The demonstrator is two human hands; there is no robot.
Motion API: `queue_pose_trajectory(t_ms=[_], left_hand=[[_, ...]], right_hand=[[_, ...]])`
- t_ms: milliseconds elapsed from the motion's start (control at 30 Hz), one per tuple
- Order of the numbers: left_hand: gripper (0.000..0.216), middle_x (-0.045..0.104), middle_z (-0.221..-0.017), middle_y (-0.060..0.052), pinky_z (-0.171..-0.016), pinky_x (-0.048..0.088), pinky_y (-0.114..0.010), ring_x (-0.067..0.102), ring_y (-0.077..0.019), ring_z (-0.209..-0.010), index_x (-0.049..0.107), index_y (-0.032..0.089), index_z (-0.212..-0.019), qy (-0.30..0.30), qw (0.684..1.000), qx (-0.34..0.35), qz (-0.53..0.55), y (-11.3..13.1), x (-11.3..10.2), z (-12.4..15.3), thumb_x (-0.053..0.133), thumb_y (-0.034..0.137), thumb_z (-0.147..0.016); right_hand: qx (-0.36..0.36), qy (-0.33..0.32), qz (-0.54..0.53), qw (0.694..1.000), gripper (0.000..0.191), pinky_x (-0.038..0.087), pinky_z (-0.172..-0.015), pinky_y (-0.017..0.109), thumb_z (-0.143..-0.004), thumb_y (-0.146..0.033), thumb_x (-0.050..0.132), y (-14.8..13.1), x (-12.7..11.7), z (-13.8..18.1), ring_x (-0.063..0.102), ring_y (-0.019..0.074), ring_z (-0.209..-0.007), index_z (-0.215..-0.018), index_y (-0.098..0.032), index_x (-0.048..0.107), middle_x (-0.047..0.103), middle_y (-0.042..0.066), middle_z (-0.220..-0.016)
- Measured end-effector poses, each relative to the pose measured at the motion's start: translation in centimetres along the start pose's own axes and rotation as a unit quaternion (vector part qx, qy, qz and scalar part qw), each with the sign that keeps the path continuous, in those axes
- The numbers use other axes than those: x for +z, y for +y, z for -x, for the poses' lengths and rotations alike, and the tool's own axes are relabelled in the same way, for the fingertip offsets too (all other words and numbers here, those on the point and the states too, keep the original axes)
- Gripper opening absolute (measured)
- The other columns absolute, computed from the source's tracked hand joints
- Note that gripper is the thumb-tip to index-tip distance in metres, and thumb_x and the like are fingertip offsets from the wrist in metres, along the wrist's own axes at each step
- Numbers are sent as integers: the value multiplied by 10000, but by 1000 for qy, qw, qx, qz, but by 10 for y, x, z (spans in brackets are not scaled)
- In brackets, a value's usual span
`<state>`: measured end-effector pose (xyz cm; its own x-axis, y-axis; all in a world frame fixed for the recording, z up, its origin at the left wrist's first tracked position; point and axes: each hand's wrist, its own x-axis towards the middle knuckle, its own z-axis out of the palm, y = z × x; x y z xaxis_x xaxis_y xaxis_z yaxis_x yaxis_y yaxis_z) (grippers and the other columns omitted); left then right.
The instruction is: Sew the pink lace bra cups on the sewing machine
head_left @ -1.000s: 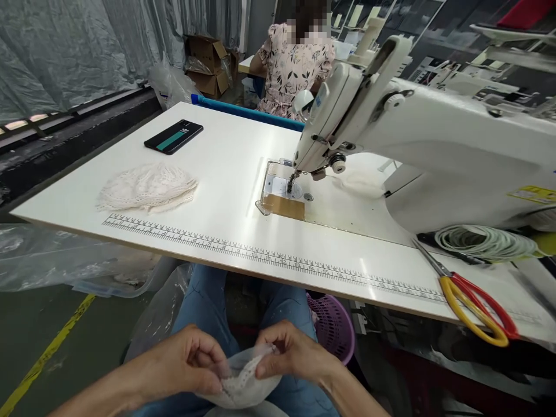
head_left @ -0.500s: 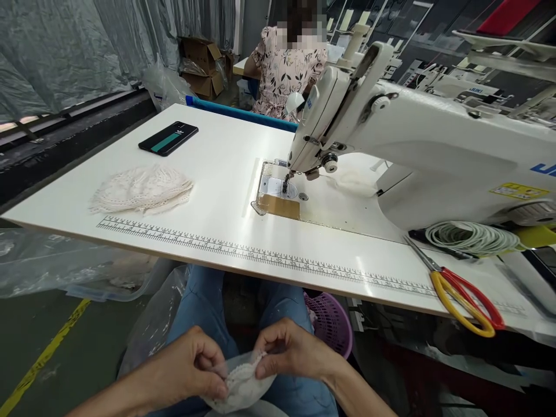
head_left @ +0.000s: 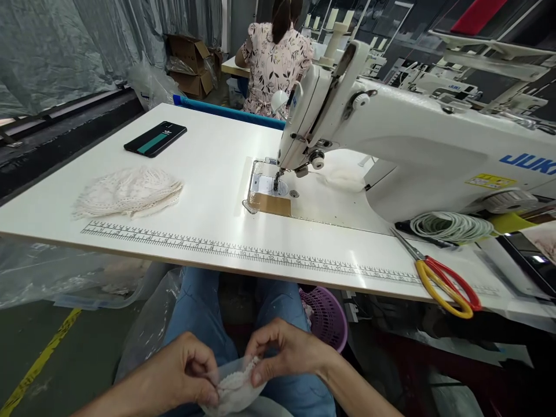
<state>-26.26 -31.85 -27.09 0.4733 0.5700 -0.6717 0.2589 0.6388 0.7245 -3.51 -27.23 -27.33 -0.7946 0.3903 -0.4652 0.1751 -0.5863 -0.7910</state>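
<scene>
Over my lap, both hands pinch a small piece of sheer white fabric with a lacy, scalloped edge. My left hand has thumb and fingers closed on its left end. The upper right part is gripped between thumb and fingers of my right hand. On the table lies a flat stack of cream lace pieces. A white sewing machine stands to the right, its presser foot over the needle plate, with some pale fabric behind it.
Scissors with red and yellow handles lie at the table's front right, beside a coil of pale cord. A black phone rests at the back left. Below the table stands a purple basket. A person sits beyond the table.
The view has shifted slightly, so the table and machine appear further left. Both hands keep their hold on the lacy fabric, with only slight movement.
</scene>
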Motion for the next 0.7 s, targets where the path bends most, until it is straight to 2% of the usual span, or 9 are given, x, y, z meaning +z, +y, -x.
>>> queue_pose_trajectory(t_ms=[67,267,500,600,700], left_hand=[[132,558,-487,40,-478,278,-176,412,-80,-487,707,139,-594,3,1000,3,-8,-2,0,0,764,254,-563],[158,522,-480,52,-485,262,-181,392,-84,-497,683,141,-596,19,999,9,-32,-5,-2,4,741,287,-584],[218,518,-501,49,-504,276,-187,417,-96,-523,668,150,-601,28,999,3,-47,-9,-4,5,752,350,-577],[192,533,-509,46,-511,297,-186,438,-97,-527,669,148,-602,25,999,0,-47,-8,-4,5,746,322,-582],[164,549,-516,43,-507,297,-187,444,-93,-516,667,149,-601,9,999,8,-45,-7,-5,4,730,300,-607]], right_hand=[[-8,7,11,1000,490,448,-644,205,-446,-435,861,1,2,-1,562,87,-618,-777,-105,719,643,10,-696],[-19,25,22,999,496,466,-641,232,-570,-488,798,-1,7,0,562,87,-588,-885,-120,691,640,8,-708],[-27,26,23,999,557,467,-640,232,-501,-496,826,-1,7,4,573,106,-626,-899,-133,686,642,7,-717],[-24,16,15,999,559,471,-667,235,-504,-495,826,-3,6,5,579,109,-650,-904,-127,694,644,12,-731],[-10,-3,3,1000,602,477,-697,242,-440,-485,848,-3,5,4,579,110,-653,-909,-134,710,649,10,-743]])
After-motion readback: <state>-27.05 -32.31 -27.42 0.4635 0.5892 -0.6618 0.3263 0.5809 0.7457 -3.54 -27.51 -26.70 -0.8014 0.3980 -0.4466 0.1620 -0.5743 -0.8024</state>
